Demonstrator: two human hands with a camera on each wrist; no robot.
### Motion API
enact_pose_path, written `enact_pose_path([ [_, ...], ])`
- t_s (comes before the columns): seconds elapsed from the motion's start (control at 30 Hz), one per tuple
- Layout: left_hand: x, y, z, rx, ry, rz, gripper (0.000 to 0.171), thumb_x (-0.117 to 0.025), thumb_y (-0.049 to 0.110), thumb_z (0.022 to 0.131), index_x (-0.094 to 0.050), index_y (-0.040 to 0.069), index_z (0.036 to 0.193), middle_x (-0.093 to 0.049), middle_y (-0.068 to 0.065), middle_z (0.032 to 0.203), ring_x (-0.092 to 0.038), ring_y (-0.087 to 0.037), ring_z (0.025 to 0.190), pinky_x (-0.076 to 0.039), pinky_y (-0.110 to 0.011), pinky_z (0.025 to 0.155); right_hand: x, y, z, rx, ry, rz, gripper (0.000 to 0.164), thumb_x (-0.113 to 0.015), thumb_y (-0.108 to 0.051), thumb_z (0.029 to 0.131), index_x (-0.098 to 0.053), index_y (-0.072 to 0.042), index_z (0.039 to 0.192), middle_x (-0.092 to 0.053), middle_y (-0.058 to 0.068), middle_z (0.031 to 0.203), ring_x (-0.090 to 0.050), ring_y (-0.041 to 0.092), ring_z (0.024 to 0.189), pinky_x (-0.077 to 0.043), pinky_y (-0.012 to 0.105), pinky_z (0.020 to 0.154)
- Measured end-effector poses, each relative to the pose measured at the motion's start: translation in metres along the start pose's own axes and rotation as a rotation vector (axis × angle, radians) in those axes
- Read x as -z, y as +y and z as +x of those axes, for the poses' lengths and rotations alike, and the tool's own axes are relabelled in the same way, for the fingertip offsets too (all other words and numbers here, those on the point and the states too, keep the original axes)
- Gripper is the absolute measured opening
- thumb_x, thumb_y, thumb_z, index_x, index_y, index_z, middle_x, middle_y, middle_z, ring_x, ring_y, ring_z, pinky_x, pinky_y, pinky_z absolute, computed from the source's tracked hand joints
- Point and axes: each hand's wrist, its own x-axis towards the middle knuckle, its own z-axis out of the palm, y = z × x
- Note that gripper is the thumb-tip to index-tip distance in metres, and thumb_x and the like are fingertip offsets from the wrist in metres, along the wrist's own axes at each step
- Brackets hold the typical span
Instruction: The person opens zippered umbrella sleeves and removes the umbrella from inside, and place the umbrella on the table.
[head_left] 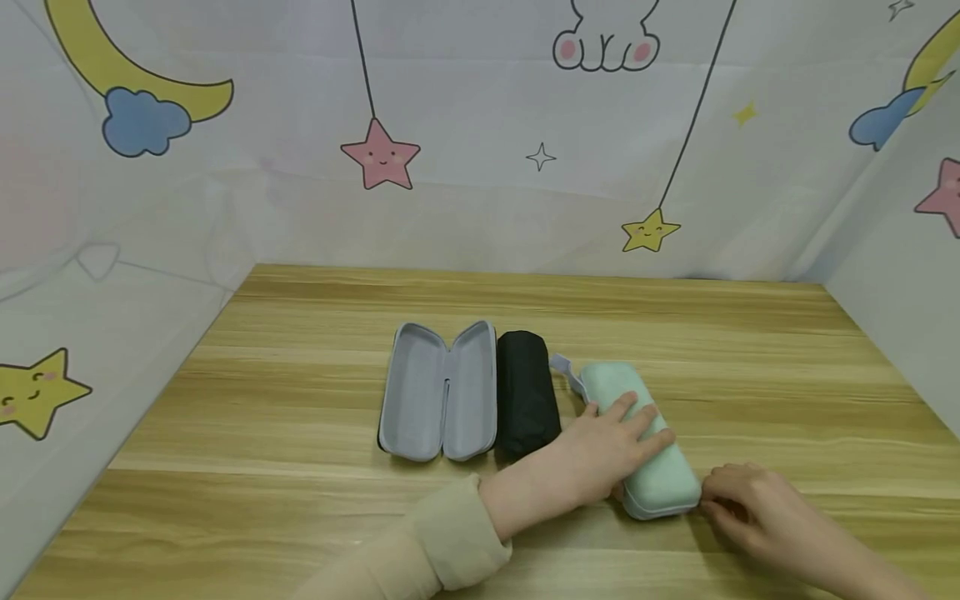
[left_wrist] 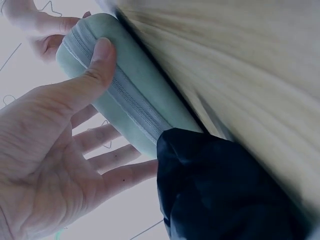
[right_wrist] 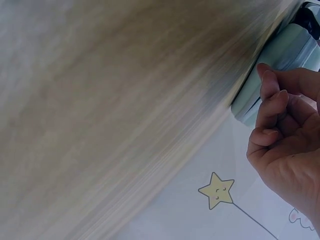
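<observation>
A mint-green zippered hard case (head_left: 675,479) lies slantwise on the table, closed as far as I can see. A grey zipper band (left_wrist: 132,97) runs along its side. My left hand (head_left: 596,454) holds the case, fingers spread over the top and thumb against the side by the zipper. At the near right end, my right hand (head_left: 757,504) has curled fingers. In the right wrist view its thumb and forefinger pinch together at the zipper; whatever pull they hold is hidden. A short lavender strap (head_left: 567,372) sticks out from the case's far end.
Left of the case lies a black fabric-covered bundle (head_left: 525,392), partly behind the left forearm. Beside it an open case (head_left: 420,392) with a grey lining stands spread. The wood-grain table (head_left: 262,400) is bordered by printed cloth walls (head_left: 480,217).
</observation>
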Motion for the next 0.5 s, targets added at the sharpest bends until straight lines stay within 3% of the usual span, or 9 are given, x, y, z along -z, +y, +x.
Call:
enact_pose_path([
  [0.5, 0.0008, 0.0025, 0.0002, 0.014, 0.034, 0.02, 0.081, -0.077, 0.04, 0.078, -0.037, 0.029, 0.147, -0.038, 0.001, 0.151, -0.035, -0.023, 0.142, -0.052, -0.039, 0.095, -0.0004, -0.0008, -0.0012, -0.019, -0.005, 0.011, 0.036, -0.078, 0.007, 0.066, -0.064, -0.023, 0.081, -0.057, -0.021, 0.074, -0.038, -0.013, 0.068, -0.034, 0.013, 0.052],
])
